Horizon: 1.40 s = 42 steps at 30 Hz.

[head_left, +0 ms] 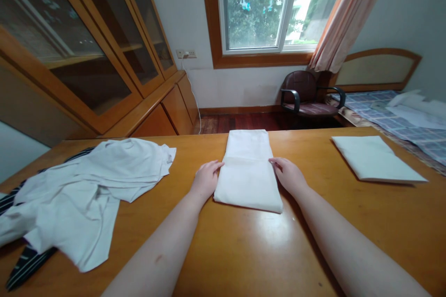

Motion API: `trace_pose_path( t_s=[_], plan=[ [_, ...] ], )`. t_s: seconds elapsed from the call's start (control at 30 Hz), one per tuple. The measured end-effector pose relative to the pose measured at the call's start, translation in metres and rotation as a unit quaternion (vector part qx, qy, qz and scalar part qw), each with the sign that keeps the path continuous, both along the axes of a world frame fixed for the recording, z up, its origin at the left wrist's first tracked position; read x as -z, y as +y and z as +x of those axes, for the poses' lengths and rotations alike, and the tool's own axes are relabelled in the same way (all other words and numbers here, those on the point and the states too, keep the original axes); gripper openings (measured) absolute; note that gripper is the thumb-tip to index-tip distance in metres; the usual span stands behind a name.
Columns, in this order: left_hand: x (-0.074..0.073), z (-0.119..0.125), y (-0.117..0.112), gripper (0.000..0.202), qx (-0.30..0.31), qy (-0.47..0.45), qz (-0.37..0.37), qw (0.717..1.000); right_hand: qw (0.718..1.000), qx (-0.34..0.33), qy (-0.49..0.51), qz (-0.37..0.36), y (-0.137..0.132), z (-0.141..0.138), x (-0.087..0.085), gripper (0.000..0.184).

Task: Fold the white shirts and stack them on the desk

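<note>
1. Table (240, 255), beneath both hands: presumably flat support; its near edge is cut off.
2. Rumpled white cloth (83, 199), left of the left hand, mostly hides a striped dark cloth (29, 264).
3. Folded white cloth (245, 178), between the hands, probably steadied by them.
4. White folded bundle (374, 160), right of the right hand, perhaps set aside.
5. Left hand (206, 178), right hand (288, 175): fingertips at opposite edges; I can't tell whether they pinch.

Over at ten o'clock I see a honey-brown wooden cabinet with glass doors (113, 51). A wood-framed sliding window (258, 23) sits at one, a maroon padded armchair (301, 90) at two, a blue plaid-covered bed (362, 101) at three.
</note>
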<state>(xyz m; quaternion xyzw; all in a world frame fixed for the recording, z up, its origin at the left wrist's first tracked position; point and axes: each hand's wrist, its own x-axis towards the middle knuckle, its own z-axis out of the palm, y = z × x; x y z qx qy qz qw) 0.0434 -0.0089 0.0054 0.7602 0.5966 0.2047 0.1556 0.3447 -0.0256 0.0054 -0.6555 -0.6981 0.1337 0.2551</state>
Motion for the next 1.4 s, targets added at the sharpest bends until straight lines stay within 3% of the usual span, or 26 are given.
trace_pose_path(
  t_s=[0.13, 0.5, 0.63, 0.73, 0.87, 1.0, 1.1, 1.2, 1.4],
  plan=[
    [0.004, -0.002, 0.002, 0.045, 0.018, 0.054, -0.005, 0.998, 1.0, 0.026, -0.01, -0.013, 0.004, 0.002, 0.005, 0.038],
    [-0.003, -0.007, -0.006, 0.048, 0.066, 0.133, -0.04, 0.988, 1.0, -0.014, -0.017, -0.009, 0.003, 0.009, 0.006, 0.043],
    [-0.005, -0.011, -0.007, 0.057, 0.101, 0.129, -0.057, 0.985, 0.999, -0.049, -0.019, -0.008, 0.002, 0.01, 0.004, 0.037],
    [-0.007, -0.013, -0.008, 0.067, 0.135, 0.115, -0.057, 0.982, 0.999, -0.034, -0.015, -0.024, 0.001, 0.01, 0.002, 0.036],
    [-0.009, -0.012, -0.008, 0.065, 0.142, 0.115, -0.047, 0.982, 0.998, -0.016, -0.034, -0.055, 0.001, 0.009, -0.002, 0.034],
    [-0.009, -0.01, -0.009, 0.076, 0.158, 0.124, -0.043, 0.979, 0.996, -0.007, -0.036, -0.08, 0.002, 0.009, -0.007, 0.034],
    [-0.006, -0.008, -0.008, 0.077, 0.153, 0.125, -0.021, 0.98, 0.996, -0.03, -0.012, -0.081, 0.002, 0.009, -0.007, 0.034],
    [-0.005, -0.006, -0.006, 0.059, 0.128, 0.115, 0.004, 0.985, 0.996, -0.06, 0.0, -0.067, 0.004, 0.009, -0.004, 0.034],
    [-0.004, -0.01, -0.003, 0.054, 0.1, 0.072, -0.023, 0.992, 0.993, -0.112, -0.015, -0.033, 0.006, 0.008, -0.003, 0.033]
  ],
)
